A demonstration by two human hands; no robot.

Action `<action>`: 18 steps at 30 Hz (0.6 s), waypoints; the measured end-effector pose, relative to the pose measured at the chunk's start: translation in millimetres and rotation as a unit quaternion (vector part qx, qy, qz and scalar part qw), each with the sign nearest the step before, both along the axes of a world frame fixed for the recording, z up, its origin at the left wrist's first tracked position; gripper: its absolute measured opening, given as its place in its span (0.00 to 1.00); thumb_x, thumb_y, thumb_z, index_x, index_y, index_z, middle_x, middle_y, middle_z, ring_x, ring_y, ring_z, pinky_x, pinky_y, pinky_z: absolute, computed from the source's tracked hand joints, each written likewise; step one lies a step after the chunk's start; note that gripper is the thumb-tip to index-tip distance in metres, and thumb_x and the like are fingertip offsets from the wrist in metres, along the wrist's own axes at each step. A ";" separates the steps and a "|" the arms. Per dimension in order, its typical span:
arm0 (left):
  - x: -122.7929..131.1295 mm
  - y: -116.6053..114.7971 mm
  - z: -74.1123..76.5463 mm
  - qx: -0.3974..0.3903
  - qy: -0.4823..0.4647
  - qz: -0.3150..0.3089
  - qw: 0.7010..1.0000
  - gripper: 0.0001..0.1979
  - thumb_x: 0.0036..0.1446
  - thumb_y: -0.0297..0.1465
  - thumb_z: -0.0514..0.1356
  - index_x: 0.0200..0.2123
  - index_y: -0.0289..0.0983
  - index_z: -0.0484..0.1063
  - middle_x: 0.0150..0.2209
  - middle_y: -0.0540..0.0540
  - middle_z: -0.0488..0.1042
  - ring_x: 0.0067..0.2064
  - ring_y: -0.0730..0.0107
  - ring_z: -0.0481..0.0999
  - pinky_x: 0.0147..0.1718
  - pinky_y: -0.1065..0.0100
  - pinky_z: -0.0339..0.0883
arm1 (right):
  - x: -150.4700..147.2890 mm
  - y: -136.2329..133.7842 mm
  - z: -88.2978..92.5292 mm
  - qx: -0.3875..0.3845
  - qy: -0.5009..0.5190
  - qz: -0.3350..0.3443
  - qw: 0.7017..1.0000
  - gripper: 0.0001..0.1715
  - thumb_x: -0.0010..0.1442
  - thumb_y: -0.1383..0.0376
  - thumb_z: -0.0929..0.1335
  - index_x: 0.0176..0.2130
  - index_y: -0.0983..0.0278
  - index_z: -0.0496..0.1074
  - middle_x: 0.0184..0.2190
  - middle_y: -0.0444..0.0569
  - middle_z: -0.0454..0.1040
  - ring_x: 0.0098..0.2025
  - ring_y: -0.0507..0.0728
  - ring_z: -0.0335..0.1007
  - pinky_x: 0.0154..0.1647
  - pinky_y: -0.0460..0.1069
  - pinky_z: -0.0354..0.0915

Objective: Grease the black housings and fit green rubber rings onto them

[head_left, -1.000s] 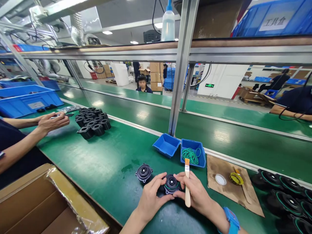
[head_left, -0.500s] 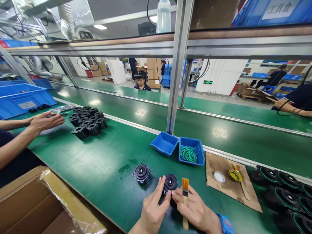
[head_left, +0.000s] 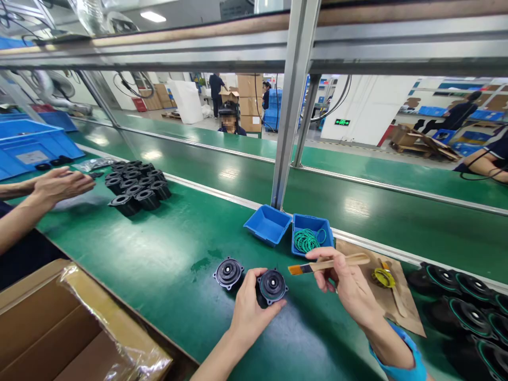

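My left hand (head_left: 254,307) is wrapped around a round black pump housing (head_left: 272,286) with small screw lugs, its stepped face turned up. Just left of it, a similar black housing (head_left: 228,272) stands on the green bench. Between the fingers of my right hand (head_left: 343,278) is a paintbrush (head_left: 329,263), held almost level, its orange bristles pointing left toward the held housing but apart from it. Behind that hand is a blue bin (head_left: 313,221) with several green rubber rings (head_left: 306,241) inside.
A second blue bin (head_left: 268,225) sits left of the ring bin. Cardboard (head_left: 413,317) at right bears a yellow-rimmed pot (head_left: 383,278). Several ringed housings (head_left: 468,317) stand far right; black parts (head_left: 137,185) cluster left near a co-worker's hands (head_left: 59,185). An open carton (head_left: 39,328) is front left.
My right hand has left the housing and moved right and up, tipping the brush from upright to nearly level. My left hand now grips the housing alone.
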State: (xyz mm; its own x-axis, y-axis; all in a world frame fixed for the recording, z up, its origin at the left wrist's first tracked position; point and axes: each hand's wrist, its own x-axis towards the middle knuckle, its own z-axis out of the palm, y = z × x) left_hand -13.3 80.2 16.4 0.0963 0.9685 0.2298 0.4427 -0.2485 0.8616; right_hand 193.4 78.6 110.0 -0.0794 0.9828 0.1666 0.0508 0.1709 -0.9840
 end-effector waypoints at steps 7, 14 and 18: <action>-0.9 -3.4 -3.1 0.012 0.006 0.013 1.000 0.29 0.43 0.31 0.72 0.48 0.40 0.65 0.43 0.47 0.77 0.45 0.57 0.80 0.45 0.55 0.75 | -5.6 10.2 -16.7 -0.112 -0.076 0.058 0.989 0.36 0.59 0.34 0.64 0.29 0.63 0.67 0.17 0.44 0.70 0.17 0.51 0.66 0.17 0.44 0.62; -0.6 -3.5 -6.7 -0.001 0.007 0.015 1.000 0.28 0.42 0.31 0.73 0.47 0.40 0.66 0.43 0.47 0.77 0.43 0.59 0.80 0.44 0.56 0.75 | -17.3 7.1 -40.4 -0.106 -0.058 0.059 0.991 0.33 0.62 0.37 0.64 0.30 0.63 0.66 0.18 0.44 0.73 0.17 0.50 0.68 0.17 0.42 0.64; -0.7 -3.3 -5.8 -0.011 0.006 0.016 1.000 0.28 0.43 0.30 0.72 0.47 0.40 0.66 0.43 0.47 0.77 0.44 0.59 0.80 0.44 0.56 0.75 | -18.1 10.8 -46.2 -0.094 -0.071 0.054 0.991 0.31 0.64 0.39 0.64 0.30 0.63 0.66 0.18 0.45 0.73 0.17 0.50 0.69 0.18 0.43 0.66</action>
